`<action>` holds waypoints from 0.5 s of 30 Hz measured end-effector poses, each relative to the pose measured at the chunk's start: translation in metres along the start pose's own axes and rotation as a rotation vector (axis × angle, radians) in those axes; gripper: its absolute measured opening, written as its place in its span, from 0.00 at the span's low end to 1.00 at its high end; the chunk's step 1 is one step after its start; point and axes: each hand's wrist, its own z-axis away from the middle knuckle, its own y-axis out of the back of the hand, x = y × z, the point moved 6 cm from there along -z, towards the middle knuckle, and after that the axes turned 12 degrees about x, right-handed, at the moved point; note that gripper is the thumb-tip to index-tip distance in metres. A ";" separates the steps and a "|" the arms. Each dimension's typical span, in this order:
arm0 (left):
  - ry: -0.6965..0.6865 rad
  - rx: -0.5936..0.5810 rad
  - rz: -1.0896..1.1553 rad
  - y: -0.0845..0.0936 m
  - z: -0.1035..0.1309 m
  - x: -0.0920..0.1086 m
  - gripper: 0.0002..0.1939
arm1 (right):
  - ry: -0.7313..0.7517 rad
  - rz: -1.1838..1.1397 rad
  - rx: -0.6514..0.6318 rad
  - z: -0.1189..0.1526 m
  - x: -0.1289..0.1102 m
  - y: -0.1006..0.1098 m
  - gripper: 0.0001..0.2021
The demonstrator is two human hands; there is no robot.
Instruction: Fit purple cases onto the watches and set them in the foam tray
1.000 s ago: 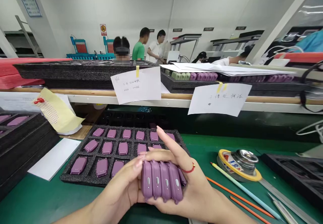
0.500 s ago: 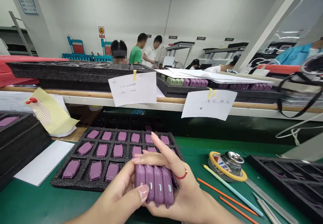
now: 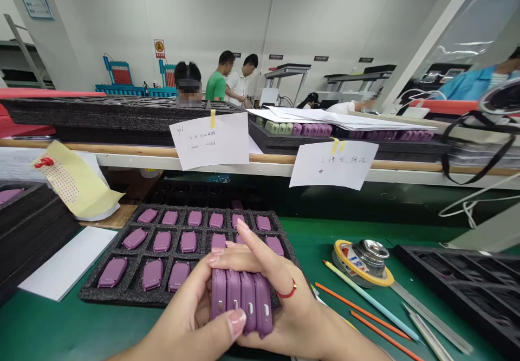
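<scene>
Several purple watch cases [image 3: 248, 296] stand side by side in a row between my two hands. My left hand [image 3: 199, 317] is wrapped round the row's left side, its thumb lying across the front near the small silver buttons. My right hand [image 3: 288, 296], with a red string at the wrist, closes round the row from the right and below, one finger pointing up. Behind them a black foam tray [image 3: 134, 263] holds more purple cases [image 3: 153, 273] lying in its compartments. My hands hide the tray's right front part.
Yellow tape roll [image 3: 361, 263], pencil [image 3: 374, 298], orange sticks [image 3: 361, 309] and tweezers [image 3: 426, 331] lie to the right, beside another black tray [image 3: 459, 279]. White paper [image 3: 67, 263] lies left. A shelf edge [image 3: 268, 169] crosses behind; people [image 3: 215, 84] are beyond it.
The view has shifted slightly. My hands and the held cases sit a little further left, and the cases are tilted a little differently, with my left thumb further across their front.
</scene>
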 end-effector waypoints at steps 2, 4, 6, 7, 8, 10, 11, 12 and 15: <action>0.014 0.024 -0.012 0.002 0.000 0.000 0.35 | 0.010 -0.017 0.004 0.000 0.000 -0.001 0.50; 0.011 0.039 -0.021 0.004 0.001 0.001 0.36 | 0.015 -0.031 0.002 -0.001 0.000 -0.002 0.50; 0.002 0.041 -0.027 0.004 0.001 0.001 0.37 | 0.024 -0.035 0.001 -0.002 0.000 -0.003 0.50; -0.003 0.042 -0.031 0.004 0.001 0.001 0.38 | 0.030 -0.032 0.001 -0.003 0.000 -0.003 0.50; -0.010 0.050 -0.037 0.003 0.001 0.001 0.37 | 0.035 -0.025 0.002 -0.003 -0.001 -0.003 0.50; -0.034 0.084 -0.061 0.004 0.000 0.001 0.34 | 0.044 -0.005 0.007 -0.003 -0.002 -0.003 0.48; -0.050 0.106 -0.076 0.004 0.000 0.002 0.32 | 0.049 0.005 0.013 -0.003 -0.003 -0.003 0.47; -0.067 0.124 -0.093 0.005 -0.001 0.002 0.31 | 0.053 0.013 0.020 -0.003 -0.004 -0.002 0.47; -0.134 0.129 -0.145 0.005 -0.004 0.003 0.28 | 0.047 0.023 0.021 -0.002 -0.004 -0.002 0.47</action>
